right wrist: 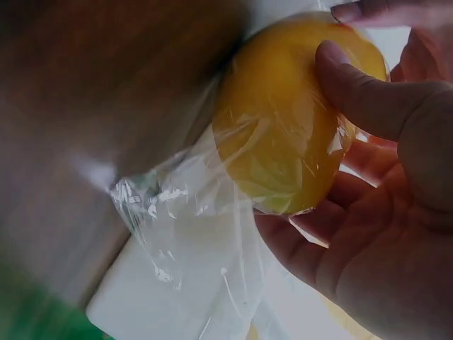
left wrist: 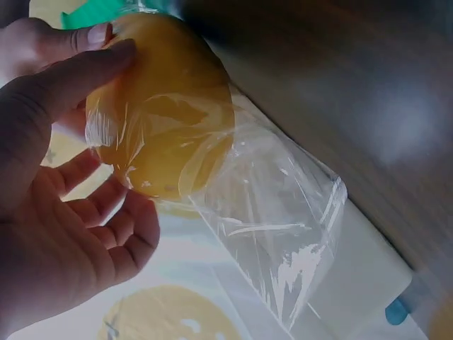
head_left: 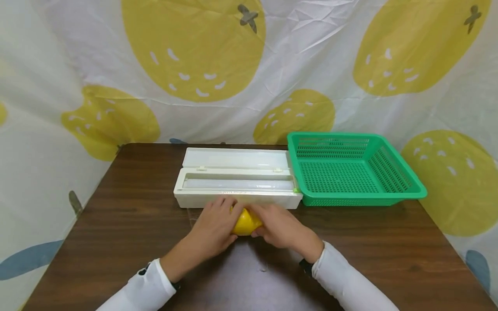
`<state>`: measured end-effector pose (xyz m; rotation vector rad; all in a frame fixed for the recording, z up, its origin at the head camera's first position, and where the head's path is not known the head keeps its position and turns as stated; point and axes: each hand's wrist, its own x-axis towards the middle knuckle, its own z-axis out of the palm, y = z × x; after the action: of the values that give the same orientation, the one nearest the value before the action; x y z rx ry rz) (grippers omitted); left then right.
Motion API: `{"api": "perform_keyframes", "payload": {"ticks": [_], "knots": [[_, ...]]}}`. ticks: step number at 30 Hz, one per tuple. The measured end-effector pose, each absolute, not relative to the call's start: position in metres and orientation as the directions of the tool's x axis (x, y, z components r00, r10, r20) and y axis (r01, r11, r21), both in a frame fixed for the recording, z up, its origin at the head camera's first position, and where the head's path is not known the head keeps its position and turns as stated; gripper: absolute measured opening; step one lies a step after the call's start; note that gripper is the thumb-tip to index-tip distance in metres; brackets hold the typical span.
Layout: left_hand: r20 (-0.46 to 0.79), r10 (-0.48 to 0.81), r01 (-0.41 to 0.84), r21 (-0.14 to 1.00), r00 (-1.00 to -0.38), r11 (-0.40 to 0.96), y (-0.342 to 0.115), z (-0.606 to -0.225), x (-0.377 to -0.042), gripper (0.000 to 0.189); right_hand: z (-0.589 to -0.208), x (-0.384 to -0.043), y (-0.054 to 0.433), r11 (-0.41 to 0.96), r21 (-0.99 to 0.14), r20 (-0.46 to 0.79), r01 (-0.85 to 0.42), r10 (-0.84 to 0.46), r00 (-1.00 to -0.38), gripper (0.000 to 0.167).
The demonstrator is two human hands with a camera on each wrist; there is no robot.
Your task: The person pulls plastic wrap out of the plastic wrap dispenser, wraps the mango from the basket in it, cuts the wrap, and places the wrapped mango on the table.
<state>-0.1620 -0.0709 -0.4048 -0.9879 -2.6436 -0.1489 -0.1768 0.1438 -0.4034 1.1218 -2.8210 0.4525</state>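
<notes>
Both hands hold a glossy yellow bell pepper [head_left: 246,223] between them, just in front of the white cling film dispenser [head_left: 237,200]. My left hand [head_left: 216,223] grips its left side, thumb low and fingers over the top. On the other side, my right hand [head_left: 281,226] holds it with fingers and thumb. Clear cling film [left wrist: 272,205] covers the pepper's skin tightly, and a loose, wrinkled flap sticks out from it in both wrist views. The dispenser's lid [head_left: 237,158] stands open at the back, showing the film roll [head_left: 239,184] inside.
A green plastic basket [head_left: 358,195] sits right of the dispenser, against its end. Beneath everything is a dark wooden table [head_left: 128,242]. A white cloth [head_left: 311,56] with yellow fruit prints hangs behind and along the sides.
</notes>
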Motion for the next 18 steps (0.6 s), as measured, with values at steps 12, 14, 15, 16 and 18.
{"api": "perform_keyframes", "payload": {"ticks": [12,14,15,16,18], "knots": [[0.452,0.628,0.555,-0.3,-0.633,0.776,-0.062,-0.421,-0.175,0.068,-0.387,-0.206,0.145,0.65,-0.341,0.017,-0.68,-0.719,-0.695,0.056],[0.479,0.634,0.544,-0.33,-0.608,0.771,-0.062,-0.421,-0.178,0.06,-0.387,-0.206,0.144,0.661,-0.35,0.021,-0.664,-0.704,-0.71,0.057],[0.48,0.637,0.547,-0.333,-0.603,0.768,-0.063,-0.42,-0.18,0.058,-0.387,-0.206,0.143,0.668,-0.352,0.028,-0.656,-0.693,-0.72,0.059],[0.474,0.639,0.555,-0.324,-0.606,0.766,-0.064,-0.419,-0.182,0.058,-0.388,-0.205,0.142,0.675,-0.357,0.035,-0.645,-0.681,-0.732,0.062],[0.444,0.642,0.581,-0.285,-0.624,0.762,-0.066,-0.415,-0.185,0.06,-0.39,-0.201,0.141,0.689,-0.356,0.067,-0.632,-0.655,-0.752,0.068]]}}
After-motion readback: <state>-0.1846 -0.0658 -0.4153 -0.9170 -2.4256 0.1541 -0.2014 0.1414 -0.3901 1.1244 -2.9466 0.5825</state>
